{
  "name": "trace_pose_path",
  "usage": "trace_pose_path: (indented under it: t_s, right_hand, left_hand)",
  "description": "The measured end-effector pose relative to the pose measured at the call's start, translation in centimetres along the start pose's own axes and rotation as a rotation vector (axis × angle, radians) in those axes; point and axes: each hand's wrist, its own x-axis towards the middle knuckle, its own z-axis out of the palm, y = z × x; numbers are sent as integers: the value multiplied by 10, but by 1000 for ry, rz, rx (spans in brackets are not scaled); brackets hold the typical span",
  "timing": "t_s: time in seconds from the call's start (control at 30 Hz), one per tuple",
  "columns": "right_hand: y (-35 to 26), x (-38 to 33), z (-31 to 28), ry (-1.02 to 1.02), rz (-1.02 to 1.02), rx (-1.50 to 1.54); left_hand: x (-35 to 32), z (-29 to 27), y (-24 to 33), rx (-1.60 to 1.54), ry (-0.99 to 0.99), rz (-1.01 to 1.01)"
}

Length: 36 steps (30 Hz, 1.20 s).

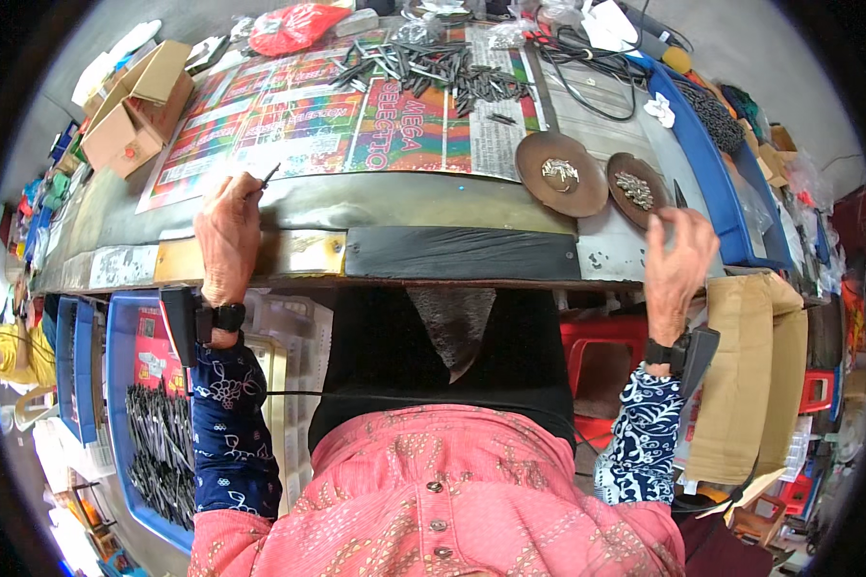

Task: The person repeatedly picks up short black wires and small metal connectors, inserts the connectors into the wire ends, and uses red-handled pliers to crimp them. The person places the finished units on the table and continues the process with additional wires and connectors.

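My left hand (229, 229) is closed over the near left part of the table, pinching a slim dark pen-like piece (271, 175) whose tip points up and to the right. My right hand (681, 252) hovers at the table's right front, thumb and fingers apart. Its fingertips are by the near edge of a small brown dish (624, 209) with many small silvery metal parts. Just beyond those fingers shows a dark pointed piece (680, 195); whether they touch it is unclear. A larger brown dish (547, 197), left of the small one, has a few shiny parts.
Loose black pen-like pieces (443, 72) lie heaped on colourful printed sheets (289, 120). A cardboard box (135, 115) stands at left, blue trays (731, 207) at right, with black cables (597, 72) nearby. Below left, a blue bin (120, 433) holds many black pieces.
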Motion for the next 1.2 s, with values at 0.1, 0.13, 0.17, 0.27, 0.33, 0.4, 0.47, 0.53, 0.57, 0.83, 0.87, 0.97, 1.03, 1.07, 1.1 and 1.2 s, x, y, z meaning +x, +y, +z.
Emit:
trace_pose_path:
  t_s: [0.1, 0.13, 0.17, 0.27, 0.33, 0.4, 0.47, 0.53, 0.57, 0.83, 0.87, 0.97, 1.03, 1.07, 1.1, 1.2]
  right_hand:
    - [-34, 5, -7, -82, -71, 208]
    - [-45, 7, -8, -108, -123, 244]
    - [-50, 12, -5, -129, -141, 288]
    - [-66, 14, 1, -184, -211, 323]
    - [-68, 15, 6, -208, -217, 319]
    - [-67, 17, 9, -222, -214, 319]
    - [-69, 16, 10, -247, -245, 282]
    - [-71, 17, 11, -258, -263, 283]
    - [-71, 19, 10, -259, -266, 262]
    - [-71, 32, 5, -346, -259, 357]
    - [-71, 34, 5, -362, -246, 380]
    - [-72, 35, 5, -384, -215, 457]
    - [-74, 35, 5, -389, -190, 515]
    - [-75, 35, 6, -395, -174, 549]
    - [-75, 35, 6, -383, -154, 577]
    - [-77, 34, 8, -358, -81, 660]
  left_hand:
    - [8, 1, -6, 38, -10, 35]
    - [11, 1, -9, 48, -7, 52]
    - [16, 3, -10, 96, -16, 92]
    - [21, 2, -19, 122, -35, 92]
    - [22, 2, -23, 169, -50, 107]
    - [28, 5, -23, 207, -69, 118]
    - [27, 3, -24, 215, -75, 110]
    - [30, -1, -20, 214, -83, 105]
    - [30, -1, -16, 204, -89, 104]
    - [52, 18, 23, 0, -170, 111]
    - [58, 21, 27, -40, -183, 111]
    - [73, 31, 37, -19, -202, 133]
    - [83, 36, 42, 12, -191, 190]
    - [88, 39, 44, 19, -210, 180]
    - [94, 41, 46, 30, -221, 196]
    - [107, 48, 45, 65, -264, 198]
